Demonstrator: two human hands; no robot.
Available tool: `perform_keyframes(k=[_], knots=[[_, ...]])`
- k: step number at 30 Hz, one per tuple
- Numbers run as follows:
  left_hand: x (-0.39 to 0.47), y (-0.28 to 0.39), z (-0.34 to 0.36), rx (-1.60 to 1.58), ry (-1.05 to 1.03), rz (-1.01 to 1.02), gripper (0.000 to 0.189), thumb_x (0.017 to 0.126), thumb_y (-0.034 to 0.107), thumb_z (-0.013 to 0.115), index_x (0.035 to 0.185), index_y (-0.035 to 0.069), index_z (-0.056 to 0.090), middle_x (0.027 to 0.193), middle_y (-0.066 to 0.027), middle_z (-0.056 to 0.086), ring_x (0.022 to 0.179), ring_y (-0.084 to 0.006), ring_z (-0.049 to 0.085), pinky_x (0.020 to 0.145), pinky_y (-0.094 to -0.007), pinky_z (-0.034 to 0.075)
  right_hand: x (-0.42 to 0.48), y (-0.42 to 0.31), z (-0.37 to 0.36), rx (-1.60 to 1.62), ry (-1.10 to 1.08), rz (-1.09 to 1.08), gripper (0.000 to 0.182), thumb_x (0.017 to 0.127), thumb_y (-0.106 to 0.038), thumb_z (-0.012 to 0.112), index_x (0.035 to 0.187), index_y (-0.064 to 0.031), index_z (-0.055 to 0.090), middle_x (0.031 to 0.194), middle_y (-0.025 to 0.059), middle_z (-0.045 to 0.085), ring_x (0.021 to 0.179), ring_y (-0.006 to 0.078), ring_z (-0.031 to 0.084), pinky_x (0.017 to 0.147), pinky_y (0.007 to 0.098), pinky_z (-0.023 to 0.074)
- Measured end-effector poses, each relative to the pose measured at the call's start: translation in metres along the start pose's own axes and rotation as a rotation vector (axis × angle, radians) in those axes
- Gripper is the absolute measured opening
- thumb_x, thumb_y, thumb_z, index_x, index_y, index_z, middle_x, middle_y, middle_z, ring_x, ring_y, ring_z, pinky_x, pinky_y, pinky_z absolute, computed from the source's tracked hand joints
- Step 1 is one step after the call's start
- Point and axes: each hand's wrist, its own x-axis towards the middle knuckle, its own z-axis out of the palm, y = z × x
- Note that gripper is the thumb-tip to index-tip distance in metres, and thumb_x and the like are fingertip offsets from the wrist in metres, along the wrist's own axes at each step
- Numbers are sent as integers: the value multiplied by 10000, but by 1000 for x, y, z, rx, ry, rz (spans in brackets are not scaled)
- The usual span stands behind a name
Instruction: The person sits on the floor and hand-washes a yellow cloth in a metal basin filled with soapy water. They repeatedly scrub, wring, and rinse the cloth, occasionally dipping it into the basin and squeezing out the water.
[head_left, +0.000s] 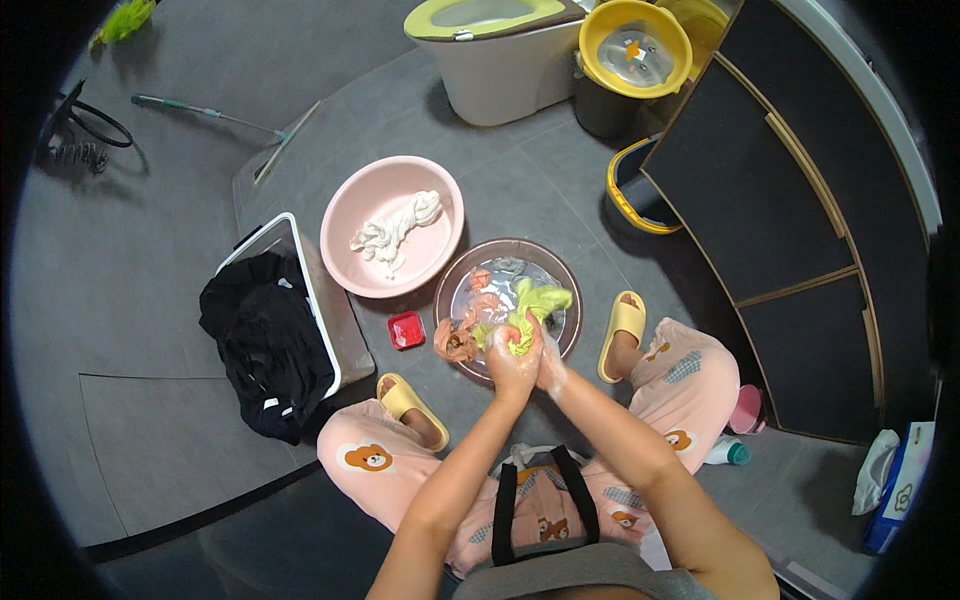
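Observation:
Soapy and close together, my left hand (512, 360) and my right hand (550, 363) grip a wet yellow-green cloth (541, 301) over a brown basin (576, 307). Part of that cloth hangs out beyond the fingers, towards the basin's far right side. Peach-coloured cloth (455, 339) lies in the water and over the basin's left rim. A greyish cloth (510, 265) is in the water at the far side. Behind and to the left, a pink basin (334, 247) holds a twisted white cloth (397, 229). A red soap dish (406, 331) sits on the floor between the basins and my left foot.
A white-rimmed bin (319, 330) with dark clothes (262, 337) stands at left. Further off are a toilet (499, 75), a yellow basin (592, 37) on a dark bin and a yellow-rimmed bucket (619, 195). Dark cabinets (757, 187) line the right. A squeegee (281, 142) leans at the far left.

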Motion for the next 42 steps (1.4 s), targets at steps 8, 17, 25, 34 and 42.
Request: perform_keyframes(k=[8,17,25,34,42], knots=[[35,-32,-5,-173,335,-50,218,733,123,639,868,9,511,774,-80,510,736,-207,493,713,-313,400,-17,14,46,-464,227,-233,476,880,-285,499,1268,-56,345,1159,64,490,1011,150,499,833,264,410],[1,10,-6,-312,-21,-156,264,839,202,550,874,-60,553,837,-111,557,809,-222,509,804,-317,379,-6,1,27,-279,132,-158,428,899,-373,420,1213,-83,413,1091,57,532,965,160,526,839,309,425],[32,-26,-16,-122,257,-198,233,848,222,506,767,23,596,745,-52,574,679,-177,524,641,-327,411,-20,26,36,-380,169,-264,461,878,-202,497,1286,-88,315,1178,54,470,1064,160,473,900,291,383],[4,-35,-20,-1381,-45,-996,498,863,429,358,1172,55,467,1140,-103,530,1011,-254,536,880,-379,431,-4,19,14,-224,147,-270,405,871,-206,492,1229,-68,363,1106,73,517,983,193,538,830,325,457],[-10,-34,-10,-817,-51,-605,451,805,227,607,1161,2,446,1086,-75,534,954,-167,526,823,-297,423,3,12,21,-445,272,-208,449,892,-397,422,1167,-45,468,1080,64,565,958,215,563,840,321,443]])
